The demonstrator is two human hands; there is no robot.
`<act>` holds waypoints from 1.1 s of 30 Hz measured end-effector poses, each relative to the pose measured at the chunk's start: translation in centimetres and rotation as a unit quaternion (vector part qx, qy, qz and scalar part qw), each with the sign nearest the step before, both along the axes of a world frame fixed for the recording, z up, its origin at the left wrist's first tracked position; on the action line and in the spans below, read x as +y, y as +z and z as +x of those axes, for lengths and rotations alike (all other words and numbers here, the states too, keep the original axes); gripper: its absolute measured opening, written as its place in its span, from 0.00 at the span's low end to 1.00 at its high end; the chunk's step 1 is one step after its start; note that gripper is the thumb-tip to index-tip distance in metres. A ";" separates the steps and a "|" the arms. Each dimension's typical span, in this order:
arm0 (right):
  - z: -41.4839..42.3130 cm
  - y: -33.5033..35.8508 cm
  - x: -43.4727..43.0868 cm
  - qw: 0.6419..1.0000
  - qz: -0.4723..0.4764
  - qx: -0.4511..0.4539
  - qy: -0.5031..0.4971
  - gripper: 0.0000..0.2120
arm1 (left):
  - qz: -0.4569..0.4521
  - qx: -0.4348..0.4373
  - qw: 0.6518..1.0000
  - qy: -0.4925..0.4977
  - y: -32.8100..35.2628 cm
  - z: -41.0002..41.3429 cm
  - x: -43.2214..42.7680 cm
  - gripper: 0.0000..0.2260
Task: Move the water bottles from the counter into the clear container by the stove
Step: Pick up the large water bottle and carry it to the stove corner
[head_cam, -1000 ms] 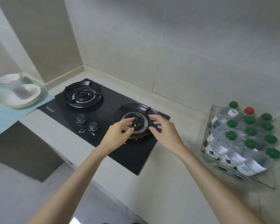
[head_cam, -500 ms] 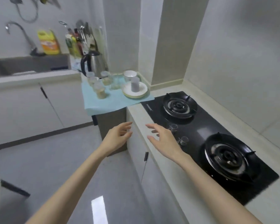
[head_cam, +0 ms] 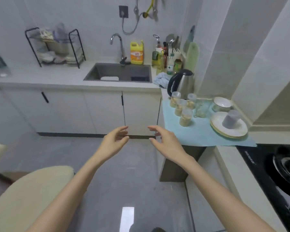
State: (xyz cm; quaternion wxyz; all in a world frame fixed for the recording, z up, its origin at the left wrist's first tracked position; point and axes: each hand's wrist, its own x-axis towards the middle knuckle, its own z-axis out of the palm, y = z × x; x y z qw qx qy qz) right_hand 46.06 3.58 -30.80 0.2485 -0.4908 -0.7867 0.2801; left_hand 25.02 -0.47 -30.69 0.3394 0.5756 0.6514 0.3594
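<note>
My left hand [head_cam: 114, 142] and my right hand [head_cam: 164, 142] are held out in front of me over the grey floor, palms facing each other, fingers relaxed and holding nothing. The clear container with the water bottles is out of view. A single small bottle with a green cap [head_cam: 170, 66] stands among the condiments beside the sink [head_cam: 119, 72]. The black stove [head_cam: 273, 173] shows at the lower right edge.
A steel kettle [head_cam: 181, 84], several filled glass cups [head_cam: 184, 117], a bowl [head_cam: 222, 103] and stacked plates [head_cam: 229, 127] sit on a blue cloth [head_cam: 197, 133]. A yellow detergent jug [head_cam: 137, 53] and black rack [head_cam: 55, 47] stand on the counter. A cream chair back [head_cam: 28, 196] is at lower left.
The view has swung left, from the stove and bottle-filled container to the sink counter. Both hands stayed out in front, empty, and now hang over the floor.
</note>
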 end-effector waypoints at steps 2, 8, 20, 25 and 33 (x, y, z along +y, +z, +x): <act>-3.1 0.2 2.6 0.999 0.018 -0.001 0.027 0.20 | 0.009 -0.008 0.999 0.039 -0.1 -3.2 1.4 0.18; -13.5 -0.2 13.8 0.994 0.032 0.010 0.100 0.20 | 0.032 -0.010 0.989 0.142 -0.4 -13.0 8.6 0.18; -33.2 1.9 32.6 0.970 -0.005 0.027 0.243 0.19 | 0.037 -0.007 0.953 0.302 2.4 -29.5 21.8 0.18; -42.4 1.6 38.0 0.958 -0.009 0.035 0.285 0.18 | 0.031 -0.016 0.935 0.352 1.4 -37.6 25.3 0.18; -58.8 1.0 46.4 0.944 0.003 0.029 0.329 0.19 | 0.046 -0.026 0.924 0.378 0.1 -54.4 33.4 0.18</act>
